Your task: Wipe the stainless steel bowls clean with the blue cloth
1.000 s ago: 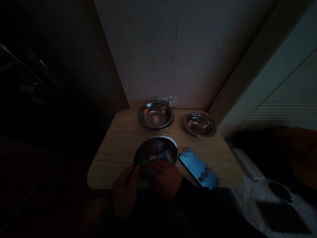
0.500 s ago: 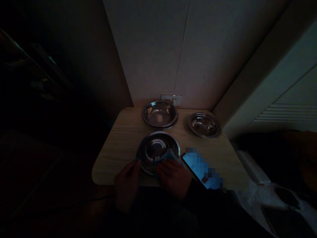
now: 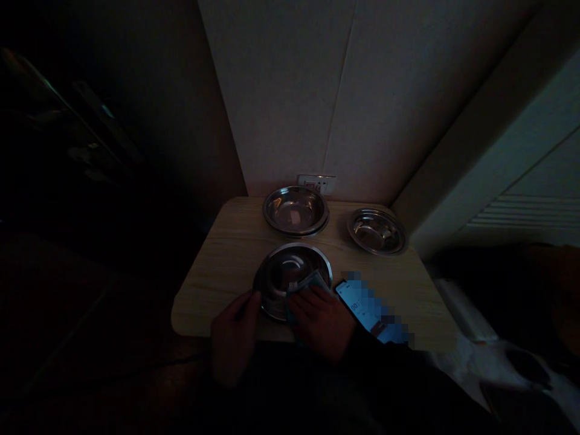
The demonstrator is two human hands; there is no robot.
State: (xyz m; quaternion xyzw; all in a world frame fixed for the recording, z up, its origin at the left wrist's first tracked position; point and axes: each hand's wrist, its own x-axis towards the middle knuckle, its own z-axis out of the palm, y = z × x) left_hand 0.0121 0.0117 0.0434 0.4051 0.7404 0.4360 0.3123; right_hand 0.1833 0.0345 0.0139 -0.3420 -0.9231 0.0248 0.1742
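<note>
A round, shiny metal basin (image 3: 281, 266) lies near the front edge of the small wooden table (image 3: 208, 272). My left hand (image 3: 235, 332) pinches its rim at the lower left between thumb and fingers. With my right hand (image 3: 321, 317) I hold a bluish cloth (image 3: 313, 279) against the right inner side of the basin, fingers bent over it. Part of the cloth is hidden under my fingers. The dim light blurs the finer detail of both hands.
Behind the basin stand stacked metal bowls (image 3: 294, 211), with another stack of metal bowls (image 3: 377, 232) at the right. A lit phone (image 3: 362, 305) lies right of my right hand. A wall socket (image 3: 317, 183) sits just above the table's back edge.
The whole view has shifted slightly. My right hand and the cloth stay at the right side of the basin with only a small shift; my left hand keeps its hold on the rim.
</note>
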